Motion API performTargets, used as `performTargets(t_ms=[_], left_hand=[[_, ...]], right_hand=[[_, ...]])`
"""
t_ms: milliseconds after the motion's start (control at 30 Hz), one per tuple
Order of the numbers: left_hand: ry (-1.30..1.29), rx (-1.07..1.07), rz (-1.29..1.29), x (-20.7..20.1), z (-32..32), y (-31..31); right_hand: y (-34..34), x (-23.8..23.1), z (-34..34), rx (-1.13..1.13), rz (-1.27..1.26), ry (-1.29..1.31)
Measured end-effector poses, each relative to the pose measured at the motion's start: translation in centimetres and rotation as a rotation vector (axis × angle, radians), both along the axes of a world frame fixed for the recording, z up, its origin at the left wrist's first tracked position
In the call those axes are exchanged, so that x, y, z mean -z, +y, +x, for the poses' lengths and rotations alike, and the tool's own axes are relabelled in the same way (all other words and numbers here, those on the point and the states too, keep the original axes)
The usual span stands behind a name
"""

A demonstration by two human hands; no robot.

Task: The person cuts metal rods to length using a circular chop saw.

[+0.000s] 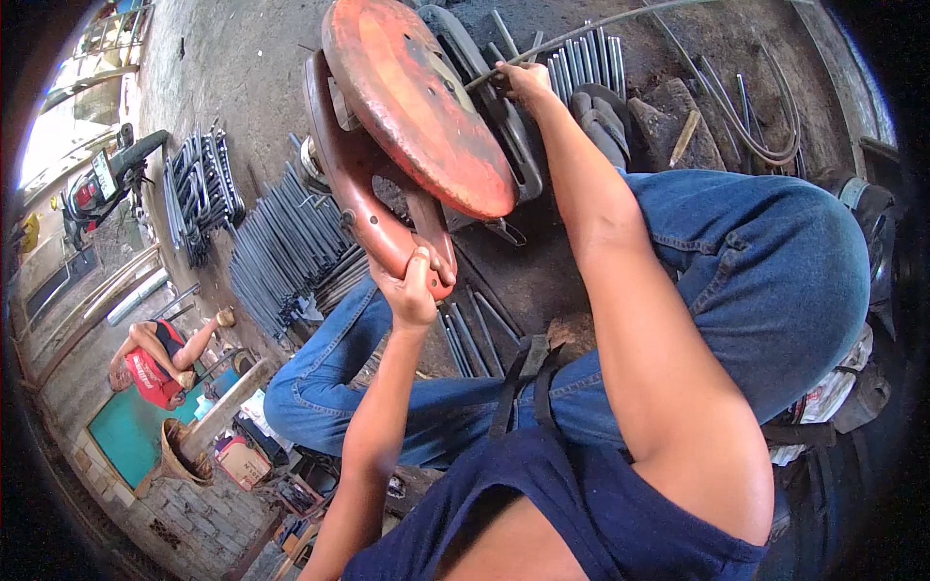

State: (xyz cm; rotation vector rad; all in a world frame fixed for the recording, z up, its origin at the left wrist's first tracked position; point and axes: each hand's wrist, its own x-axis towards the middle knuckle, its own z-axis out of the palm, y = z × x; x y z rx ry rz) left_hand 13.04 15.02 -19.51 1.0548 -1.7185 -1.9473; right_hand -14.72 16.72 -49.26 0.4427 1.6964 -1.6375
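A cut-off saw with a worn red round blade guard (417, 107) stands in front of me, tilted in the view. My left hand (407, 290) is closed around the saw's red-brown handle (383, 232), thumb on top. My right hand (523, 82) grips a thin metal rod (601, 21) beside the saw's dark base (513, 145). That rod runs from near the guard away to the far right. Its end by the saw is partly hidden behind the guard.
Many straight metal rods (291, 237) lie left of the saw, with bent rods (201, 189) beyond. More short rods (591, 63) sit past my right hand, near a wooden handle (685, 138). Another person (153, 373) sits at far left, below a motorcycle (102, 184).
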Motion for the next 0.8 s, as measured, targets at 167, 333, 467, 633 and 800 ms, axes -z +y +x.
performTargets(t_ms=[167,333,467,633,800], left_hand=[[0.032,0.058,0.005,0.1,0.0,-0.1],[0.022,0.061,-0.008,0.7,0.4,0.1],[0.021,0.041,-0.034,2.2,0.7,0.6],[0.013,0.048,-0.038,3.4,1.3,0.7],[0.059,0.051,-0.071,5.1,1.7,1.2]], right_hand=[[-0.1,0.1,-0.3,-0.007,0.029,0.005],[0.0,0.2,-0.3,-0.052,0.107,0.012],[-0.1,0.1,-0.4,-0.045,0.076,0.005],[-0.1,0.1,-0.2,-0.014,0.030,-0.007],[-0.3,0.4,-0.3,-0.008,0.033,0.007]])
